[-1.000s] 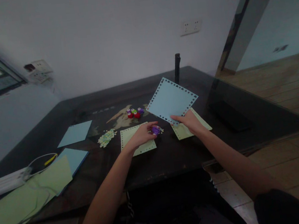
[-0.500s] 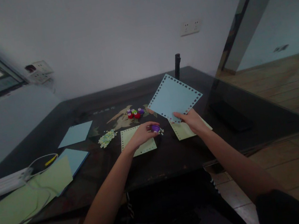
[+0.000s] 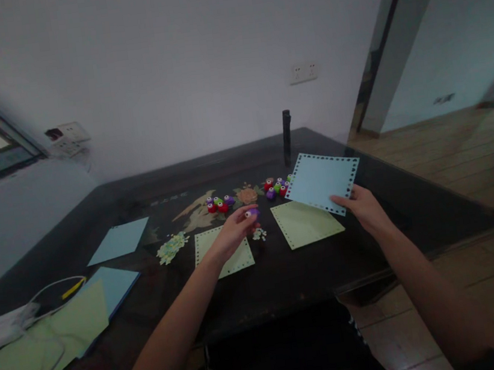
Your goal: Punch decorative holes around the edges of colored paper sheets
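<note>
My left hand (image 3: pixel 236 230) grips a small purple craft punch (image 3: pixel 252 213) between thumb and fingers, raised over the table. Below it is a little heap of punched paper bits (image 3: pixel 259 233). A green sheet with holes along its edges (image 3: pixel 239 261) lies partly under my left hand and wrist. My right hand (image 3: pixel 359 205) pinches the lower right corner of a blue sheet (image 3: pixel 321 180), tilted above the table; small holes line its edges. Another green sheet with punched edges (image 3: pixel 309 225) lies flat beneath and left of it.
Small punches in red, green and purple stand in two clusters (image 3: pixel 217 204) (image 3: pixel 275 188). Confetti (image 3: pixel 172 247) lies to the left. Further left are a blue sheet (image 3: pixel 120 240), stacked paper (image 3: pixel 82 319) and a white power strip (image 3: pixel 6 329) with its cable. A black upright object (image 3: pixel 287 137) stands behind.
My right hand has moved the blue sheet rightward and lower, uncovering the green sheet and a second cluster of punches. My left hand has lifted the purple punch off the paper bits.
</note>
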`<move>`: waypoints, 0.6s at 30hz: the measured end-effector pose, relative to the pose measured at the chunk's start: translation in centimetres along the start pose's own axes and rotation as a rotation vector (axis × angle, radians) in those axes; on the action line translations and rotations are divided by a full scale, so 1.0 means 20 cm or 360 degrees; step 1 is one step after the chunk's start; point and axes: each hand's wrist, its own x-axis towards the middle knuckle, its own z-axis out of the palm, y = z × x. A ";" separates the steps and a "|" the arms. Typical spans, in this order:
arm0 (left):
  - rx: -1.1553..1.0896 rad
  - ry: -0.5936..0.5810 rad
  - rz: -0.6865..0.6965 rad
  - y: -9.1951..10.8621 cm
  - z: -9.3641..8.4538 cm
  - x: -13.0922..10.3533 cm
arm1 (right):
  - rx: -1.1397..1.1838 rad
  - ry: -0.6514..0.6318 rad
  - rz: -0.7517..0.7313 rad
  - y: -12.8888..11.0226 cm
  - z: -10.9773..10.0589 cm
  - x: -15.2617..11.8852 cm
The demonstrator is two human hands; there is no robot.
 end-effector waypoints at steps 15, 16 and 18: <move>0.1504 0.0535 0.0187 -0.05 0.03 0.73 | 0.0062 -0.0107 0.0188 0.05 -0.02 -0.04; 0.1520 0.0539 0.0173 -0.06 0.03 0.76 | 0.0064 -0.0118 0.0190 0.05 -0.02 -0.04; 0.1566 0.0543 0.0142 -0.07 0.04 0.80 | 0.0067 -0.0139 0.0185 0.04 -0.01 -0.05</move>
